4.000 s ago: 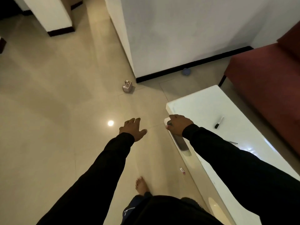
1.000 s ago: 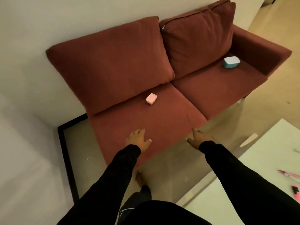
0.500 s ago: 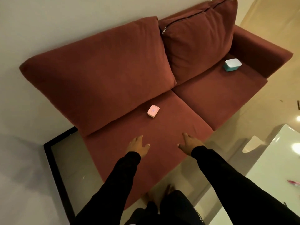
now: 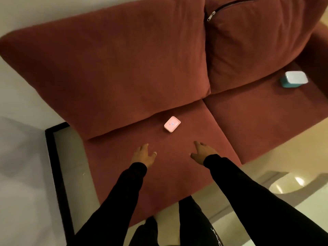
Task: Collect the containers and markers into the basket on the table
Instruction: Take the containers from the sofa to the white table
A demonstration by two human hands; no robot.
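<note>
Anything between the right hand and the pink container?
Nothing: in the head view, only bare sofa cushion lies between the right hand and the pink container.

head camera looks steeply down, near, over a red sofa.

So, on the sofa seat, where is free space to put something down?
The right seat cushion is bare between the centre seam and the teal container near the armrest. The left seat cushion is free left of the pink container. Its front middle is crowded: the left hand and right hand hover there.
</note>
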